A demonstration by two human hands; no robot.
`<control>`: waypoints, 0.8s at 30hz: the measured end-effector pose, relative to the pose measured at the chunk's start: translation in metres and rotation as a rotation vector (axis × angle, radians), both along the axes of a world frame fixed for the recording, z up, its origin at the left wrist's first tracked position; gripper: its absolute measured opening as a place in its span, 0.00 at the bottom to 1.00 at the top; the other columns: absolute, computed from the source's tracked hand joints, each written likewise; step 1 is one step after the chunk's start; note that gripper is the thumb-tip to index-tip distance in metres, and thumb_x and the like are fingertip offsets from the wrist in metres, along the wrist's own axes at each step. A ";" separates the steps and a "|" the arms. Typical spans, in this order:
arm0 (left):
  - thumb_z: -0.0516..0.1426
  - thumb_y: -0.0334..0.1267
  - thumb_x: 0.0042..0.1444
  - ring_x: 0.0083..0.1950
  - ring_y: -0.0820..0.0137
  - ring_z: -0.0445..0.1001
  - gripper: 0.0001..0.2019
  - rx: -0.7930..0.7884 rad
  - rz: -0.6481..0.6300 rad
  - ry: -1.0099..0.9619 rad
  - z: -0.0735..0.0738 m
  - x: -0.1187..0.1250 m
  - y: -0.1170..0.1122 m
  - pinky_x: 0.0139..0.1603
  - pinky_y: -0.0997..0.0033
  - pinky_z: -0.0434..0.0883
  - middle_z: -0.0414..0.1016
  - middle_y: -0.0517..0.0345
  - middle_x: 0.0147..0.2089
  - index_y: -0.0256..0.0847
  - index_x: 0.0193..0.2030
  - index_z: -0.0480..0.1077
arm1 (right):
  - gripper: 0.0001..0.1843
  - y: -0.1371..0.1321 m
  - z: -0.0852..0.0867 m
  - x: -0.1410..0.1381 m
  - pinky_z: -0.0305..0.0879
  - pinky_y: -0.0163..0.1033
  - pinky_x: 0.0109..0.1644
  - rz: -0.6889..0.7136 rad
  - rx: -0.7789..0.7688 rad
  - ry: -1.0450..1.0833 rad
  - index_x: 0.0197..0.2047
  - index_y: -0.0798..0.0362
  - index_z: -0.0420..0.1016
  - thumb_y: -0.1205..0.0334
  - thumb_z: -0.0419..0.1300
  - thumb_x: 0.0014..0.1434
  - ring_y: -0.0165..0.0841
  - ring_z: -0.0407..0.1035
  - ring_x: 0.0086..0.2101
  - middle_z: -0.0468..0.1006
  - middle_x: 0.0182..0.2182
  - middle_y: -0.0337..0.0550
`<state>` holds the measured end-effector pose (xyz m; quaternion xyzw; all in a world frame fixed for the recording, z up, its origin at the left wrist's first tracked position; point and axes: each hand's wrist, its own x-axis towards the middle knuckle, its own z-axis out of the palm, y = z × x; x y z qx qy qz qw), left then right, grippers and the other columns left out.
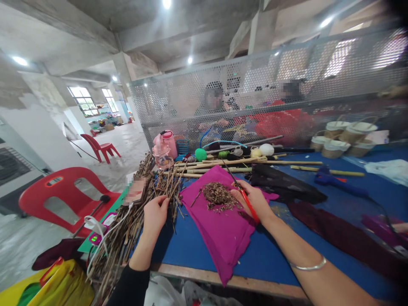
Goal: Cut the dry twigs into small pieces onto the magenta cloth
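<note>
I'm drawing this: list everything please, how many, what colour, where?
Flat tabletop: one, blue, centre
Pointed cloth: one, purple, on tabletop
Chopped plant heap: one, brown, on cloth
Long dry stems: many, brown, left
Long thin canes: several, tan, back
Round balls: several, mixed colours, back
Rounded containers: two, pink, back left
Round pots: about five, brown, white, back right
Crumpled cloths: two, black and maroon, right
Moulded chairs: two, red, left floor
Perforated metal screen: one, grey, behind
People: at least two, one in red, behind screen
Bag: one, yellow, lower left
Bladed tool: one, red-handled, beside heap
Left hand: one, bare, at stems
Right hand: one, bare, on tool
</note>
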<state>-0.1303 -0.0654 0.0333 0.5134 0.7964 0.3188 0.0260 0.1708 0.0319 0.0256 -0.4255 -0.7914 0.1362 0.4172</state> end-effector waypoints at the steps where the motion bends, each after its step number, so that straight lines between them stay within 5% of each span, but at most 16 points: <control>1: 0.51 0.42 0.54 0.39 0.66 0.74 0.15 -0.006 0.016 0.008 0.000 -0.001 0.000 0.42 0.71 0.66 0.78 0.51 0.38 0.37 0.41 0.74 | 0.20 0.000 0.000 0.000 0.66 0.33 0.31 -0.002 -0.001 -0.001 0.43 0.56 0.69 0.49 0.52 0.57 0.36 0.73 0.30 0.78 0.33 0.48; 10: 0.49 0.46 0.56 0.42 0.62 0.73 0.17 -0.124 0.090 0.250 0.012 0.014 0.001 0.41 0.69 0.65 0.75 0.45 0.41 0.38 0.41 0.72 | 0.20 0.000 -0.001 -0.001 0.66 0.35 0.32 0.016 -0.043 -0.007 0.43 0.56 0.69 0.48 0.52 0.56 0.37 0.72 0.31 0.78 0.32 0.48; 16: 0.53 0.38 0.50 0.37 0.62 0.74 0.10 -0.288 -0.105 0.163 0.007 0.019 0.011 0.37 0.69 0.64 0.76 0.45 0.31 0.37 0.29 0.74 | 0.21 0.000 0.000 -0.001 0.65 0.35 0.32 0.018 -0.040 0.012 0.43 0.56 0.69 0.48 0.52 0.56 0.36 0.72 0.29 0.78 0.31 0.48; 20: 0.52 0.39 0.50 0.27 0.70 0.71 0.10 -0.158 -0.252 -0.279 0.006 0.017 0.008 0.30 0.73 0.64 0.73 0.55 0.26 0.37 0.30 0.71 | 0.21 -0.001 0.002 -0.001 0.64 0.35 0.31 0.024 -0.059 0.023 0.43 0.56 0.69 0.47 0.52 0.55 0.35 0.71 0.28 0.77 0.29 0.46; 24: 0.55 0.42 0.45 0.24 0.77 0.66 0.10 -0.146 -0.452 -0.834 0.017 0.043 0.001 0.25 0.79 0.63 0.69 0.61 0.25 0.37 0.29 0.65 | 0.20 -0.004 0.003 -0.005 0.63 0.36 0.30 0.057 -0.111 0.091 0.42 0.55 0.69 0.48 0.54 0.54 0.33 0.68 0.26 0.75 0.27 0.43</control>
